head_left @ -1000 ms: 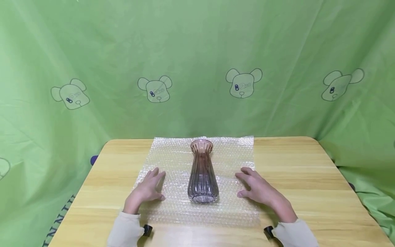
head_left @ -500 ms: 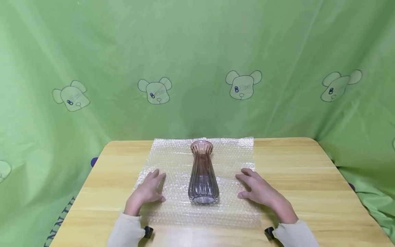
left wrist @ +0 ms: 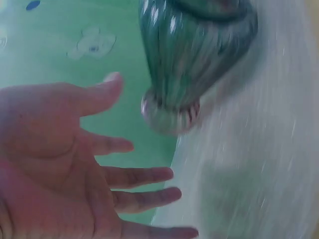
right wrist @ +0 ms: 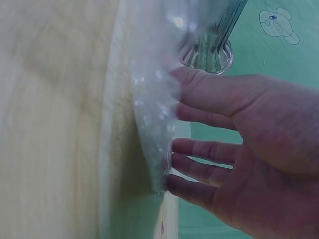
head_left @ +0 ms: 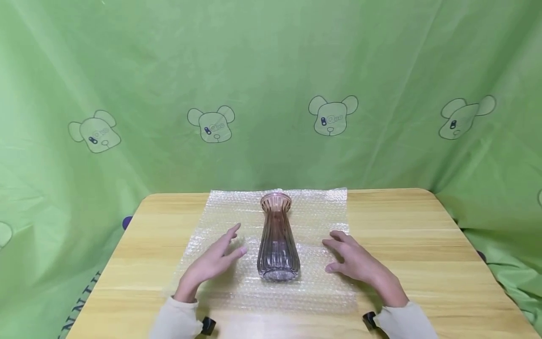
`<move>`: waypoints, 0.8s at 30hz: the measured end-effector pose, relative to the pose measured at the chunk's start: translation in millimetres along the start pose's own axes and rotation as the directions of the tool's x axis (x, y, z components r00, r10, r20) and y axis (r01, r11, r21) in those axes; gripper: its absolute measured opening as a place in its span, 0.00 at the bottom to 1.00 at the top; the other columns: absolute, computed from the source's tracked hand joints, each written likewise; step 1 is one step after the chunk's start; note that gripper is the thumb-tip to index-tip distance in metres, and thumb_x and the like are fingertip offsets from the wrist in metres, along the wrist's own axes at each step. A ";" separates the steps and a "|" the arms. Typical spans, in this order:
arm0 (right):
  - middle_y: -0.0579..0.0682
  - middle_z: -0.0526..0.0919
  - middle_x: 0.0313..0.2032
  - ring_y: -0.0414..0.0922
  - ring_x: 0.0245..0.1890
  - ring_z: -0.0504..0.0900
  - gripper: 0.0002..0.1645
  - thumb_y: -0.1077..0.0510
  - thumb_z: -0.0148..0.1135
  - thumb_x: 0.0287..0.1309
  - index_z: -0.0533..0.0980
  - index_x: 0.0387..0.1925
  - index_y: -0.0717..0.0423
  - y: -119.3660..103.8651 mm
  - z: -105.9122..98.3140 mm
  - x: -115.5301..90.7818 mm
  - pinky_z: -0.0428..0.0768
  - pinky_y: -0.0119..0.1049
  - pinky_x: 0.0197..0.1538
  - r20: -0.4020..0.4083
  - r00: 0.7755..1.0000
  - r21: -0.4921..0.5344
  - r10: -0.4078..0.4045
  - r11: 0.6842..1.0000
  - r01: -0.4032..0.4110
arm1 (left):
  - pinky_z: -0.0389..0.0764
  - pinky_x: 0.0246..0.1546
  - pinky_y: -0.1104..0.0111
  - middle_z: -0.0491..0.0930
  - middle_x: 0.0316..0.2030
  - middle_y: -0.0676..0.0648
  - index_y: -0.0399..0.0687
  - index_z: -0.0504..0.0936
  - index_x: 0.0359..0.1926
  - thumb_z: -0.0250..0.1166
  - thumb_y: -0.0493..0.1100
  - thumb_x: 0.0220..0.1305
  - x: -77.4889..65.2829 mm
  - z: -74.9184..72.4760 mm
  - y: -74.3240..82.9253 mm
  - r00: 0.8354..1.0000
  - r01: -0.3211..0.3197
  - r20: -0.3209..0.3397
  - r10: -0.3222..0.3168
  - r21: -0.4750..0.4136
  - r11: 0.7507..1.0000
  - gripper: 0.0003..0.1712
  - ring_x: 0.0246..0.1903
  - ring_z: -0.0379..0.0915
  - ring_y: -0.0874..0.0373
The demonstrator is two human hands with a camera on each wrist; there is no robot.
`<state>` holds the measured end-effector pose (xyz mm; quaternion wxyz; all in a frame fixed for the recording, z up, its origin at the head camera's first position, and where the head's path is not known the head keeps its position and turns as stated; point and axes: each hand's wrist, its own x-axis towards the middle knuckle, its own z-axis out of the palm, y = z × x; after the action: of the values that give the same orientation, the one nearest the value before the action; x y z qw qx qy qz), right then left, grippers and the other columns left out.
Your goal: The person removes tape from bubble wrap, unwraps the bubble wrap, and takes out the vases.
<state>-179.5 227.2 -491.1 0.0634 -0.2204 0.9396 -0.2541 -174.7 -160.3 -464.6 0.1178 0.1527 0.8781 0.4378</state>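
A ribbed glass vase, pinkish at the mouth and grey towards the base, lies on its side on a sheet of bubble wrap. Its mouth points away from me. Left of the vase, my left hand is held over the sheet, fingers extended and thumb apart; the left wrist view shows its palm with nothing in it. My right hand rests at the sheet's right side, fingers spread. In the right wrist view its fingertips touch the bubble wrap. Neither hand touches the vase.
The bubble wrap lies on a wooden table with rounded far corners. Behind it and at both sides hangs a green curtain printed with bear heads. Small black devices sit by the left wrist and right wrist.
My left hand has shifted inward towards the vase and turned, its fingers straighter than before. The right hand, the vase and the bubble wrap stay in place.
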 end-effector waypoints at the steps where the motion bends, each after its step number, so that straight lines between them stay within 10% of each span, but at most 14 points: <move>1: 0.76 0.61 0.70 0.74 0.67 0.64 0.44 0.54 0.79 0.50 0.73 0.66 0.68 -0.3 0.5 0.7 0.66 0.70 0.67 0.000 1.000 0.003 -0.002 1.000 0.002 | 0.58 0.72 0.39 0.56 0.75 0.29 0.42 0.47 0.82 0.57 0.53 0.78 0.8 3.1 3.0 1.000 -0.002 0.002 0.002 -0.019 1.000 0.44 0.71 0.58 0.30; 11: 0.75 0.61 0.70 0.74 0.67 0.64 0.45 0.54 0.79 0.50 0.72 0.67 0.68 -0.4 -2.6 -0.1 0.67 0.69 0.67 0.001 1.000 -0.008 -0.001 1.000 0.001 | 0.65 0.69 0.39 0.51 0.75 0.23 0.33 0.40 0.80 0.51 0.62 0.78 33.9 21.0 35.3 0.996 0.029 0.083 -0.015 -0.165 0.986 0.50 0.69 0.59 0.26; 17: 0.76 0.61 0.70 0.74 0.67 0.64 0.45 0.53 0.79 0.50 0.72 0.66 0.68 -0.6 -2.6 0.0 0.67 0.69 0.67 0.004 1.000 -0.013 0.002 1.000 -0.002 | 0.83 0.53 0.42 0.53 0.74 0.26 0.44 0.33 0.82 0.58 0.66 0.72 64.1 25.0 48.0 0.978 0.192 0.146 -0.148 -0.370 0.909 0.59 0.68 0.62 0.28; 24: 0.75 0.61 0.71 0.74 0.67 0.64 0.45 0.53 0.78 0.51 0.72 0.67 0.68 -1.2 0.5 0.2 0.67 0.69 0.66 0.014 1.000 -0.009 0.010 1.000 -0.010 | 0.80 0.51 0.34 0.61 0.71 0.26 0.43 0.42 0.81 0.62 0.62 0.71 85.2 38.0 49.2 0.960 0.279 0.135 -0.244 -0.431 0.858 0.54 0.62 0.70 0.29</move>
<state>-179.2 225.9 -490.9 0.0704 -0.2175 0.9413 -0.2482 -232.5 -72.8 -453.6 0.2412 0.0174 0.7618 0.6010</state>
